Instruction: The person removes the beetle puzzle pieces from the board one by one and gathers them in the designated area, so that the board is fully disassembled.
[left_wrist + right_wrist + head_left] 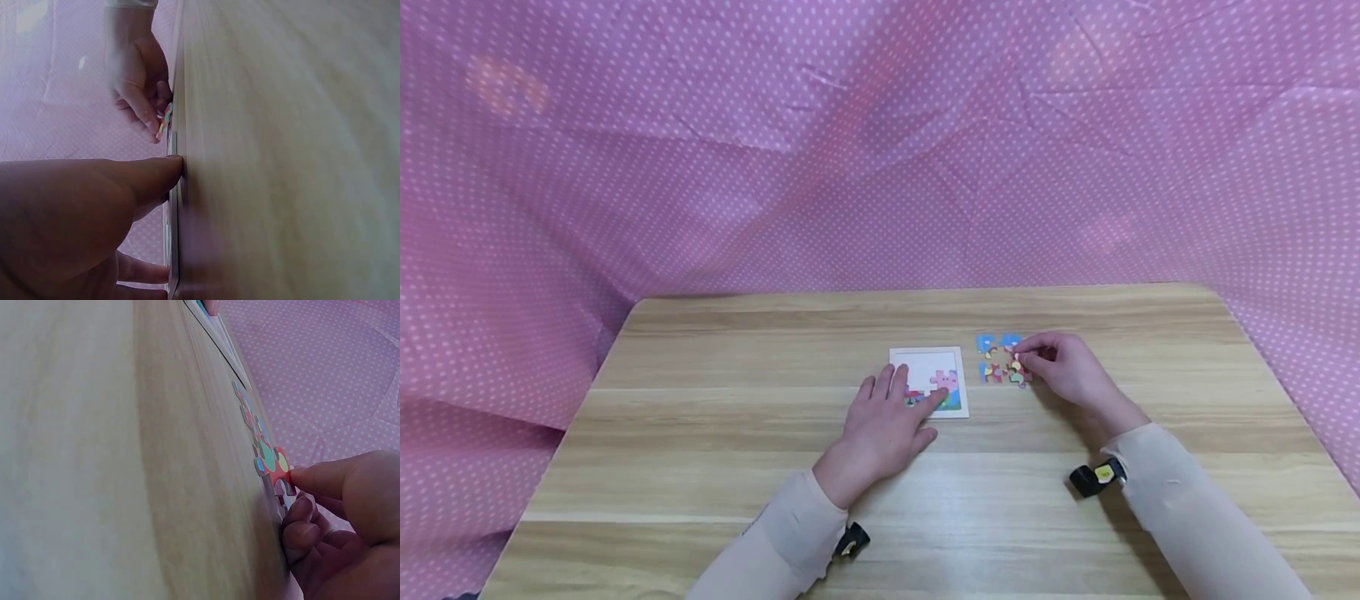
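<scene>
A small square jigsaw board (965, 392) with a pale frame lies on the table, with several pieces fitted along its lower part and right side; the upper left area is bare white. My left hand (886, 429) rests on it with straight, spread fingers, covering the lower left corner. To the right, my right hand (1072, 368) pinches a red, green and yellow puzzle piece (270, 461) between thumb and fingers. That piece is tilted, its edge raised off the table in the right wrist view. Several loose puzzle pieces (986, 342) lie just left of the right hand.
The wooden table (737, 358) runs under both arms, its far edge beyond the board. A pink cloth with white dots (880, 167) hangs behind and at the sides. Black wrist cameras (1096, 477) are strapped to both sleeves.
</scene>
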Available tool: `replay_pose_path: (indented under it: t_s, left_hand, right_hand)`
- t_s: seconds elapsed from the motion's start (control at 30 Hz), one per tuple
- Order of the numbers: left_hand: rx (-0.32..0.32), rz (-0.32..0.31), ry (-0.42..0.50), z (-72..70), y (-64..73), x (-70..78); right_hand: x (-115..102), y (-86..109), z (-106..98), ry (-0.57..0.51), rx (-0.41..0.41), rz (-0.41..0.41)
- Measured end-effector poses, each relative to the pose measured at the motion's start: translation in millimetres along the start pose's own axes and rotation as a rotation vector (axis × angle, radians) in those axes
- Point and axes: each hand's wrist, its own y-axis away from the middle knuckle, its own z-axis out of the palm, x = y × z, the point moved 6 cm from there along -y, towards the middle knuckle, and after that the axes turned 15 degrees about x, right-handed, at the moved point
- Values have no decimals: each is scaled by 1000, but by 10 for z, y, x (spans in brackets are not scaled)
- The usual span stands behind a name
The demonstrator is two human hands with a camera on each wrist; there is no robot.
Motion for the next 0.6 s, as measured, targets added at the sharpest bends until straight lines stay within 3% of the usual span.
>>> replay_pose_path:
  t_s: [0.6]
  left_hand:
    - [8,-2,-14,-15,-3,7]
  right_hand:
    - [-14,13,-3,29,-7,-9]
